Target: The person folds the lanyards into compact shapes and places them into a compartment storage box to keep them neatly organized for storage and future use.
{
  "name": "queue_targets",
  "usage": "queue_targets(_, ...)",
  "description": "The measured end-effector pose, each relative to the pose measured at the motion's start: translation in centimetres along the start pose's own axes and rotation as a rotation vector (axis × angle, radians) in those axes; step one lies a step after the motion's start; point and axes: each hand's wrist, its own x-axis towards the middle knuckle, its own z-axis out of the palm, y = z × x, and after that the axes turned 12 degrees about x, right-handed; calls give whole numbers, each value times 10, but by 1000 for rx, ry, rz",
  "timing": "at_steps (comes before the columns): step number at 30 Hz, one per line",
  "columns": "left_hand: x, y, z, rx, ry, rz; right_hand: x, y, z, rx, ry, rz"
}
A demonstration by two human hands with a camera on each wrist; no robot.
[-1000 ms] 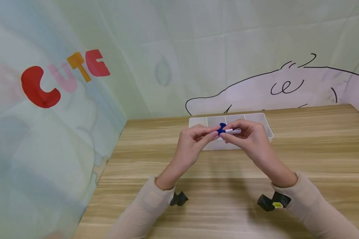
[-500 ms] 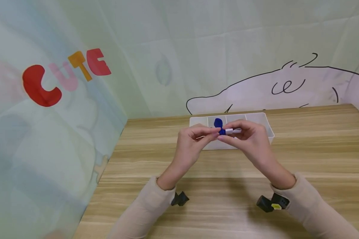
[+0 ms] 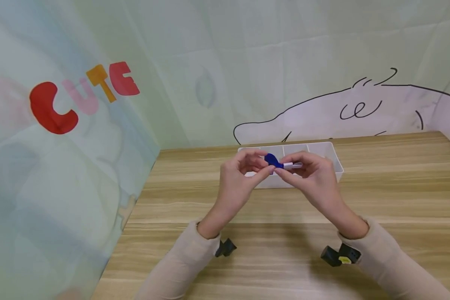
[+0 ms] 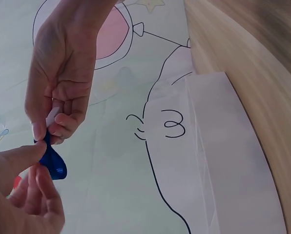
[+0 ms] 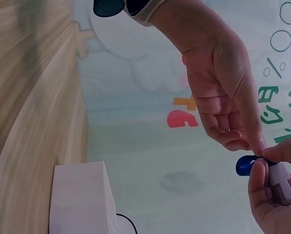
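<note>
A blue strap is wrapped round one end of a small white plug-like piece, with a thin white loop beyond it. My right hand pinches the wrapped part between thumb and fingers. From the left, my left hand has its thumb against the strap and curled fingers by the strap's loose end. That end looks shiny and flared in the left wrist view. In the right wrist view the white piece lies in the right hand's fingers, which partly cover it.
Behind the hands, a white divided tray stands at the back of the wooden table. A printed cloth hangs behind the table and to its left. Black cameras are worn on both wrists.
The strap's loose end stood upright half a second ago and now leans left. My left fingers have lifted from their pinch and spread round that end. The right hand keeps its grip.
</note>
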Motion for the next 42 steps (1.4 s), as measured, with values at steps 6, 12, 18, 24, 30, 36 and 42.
queue_targets(6,5,-6,-6,40,-74,-29,0,0,-4,-1,-42,2)
queue_targets(12,9,-11,-15,-67,-297,-66,-1,-1,-12,50,-116,35)
queue_targets(18,9,-11,-20,-54,-357,-56,0,-1,-20,115,-159,64)
queue_targets(24,6,-10,-16,-108,-328,-79,0,-1,-23,114,-142,76)
queue_targets(30,3,-5,-10,-127,-247,-114,1,3,-19,189,-43,114)
queue_targets(36,-1,0,-5,-154,-157,-111,2,4,-9,489,80,180)
queue_targets(42,-2,1,3,-218,-82,-97,3,3,3,813,204,270)
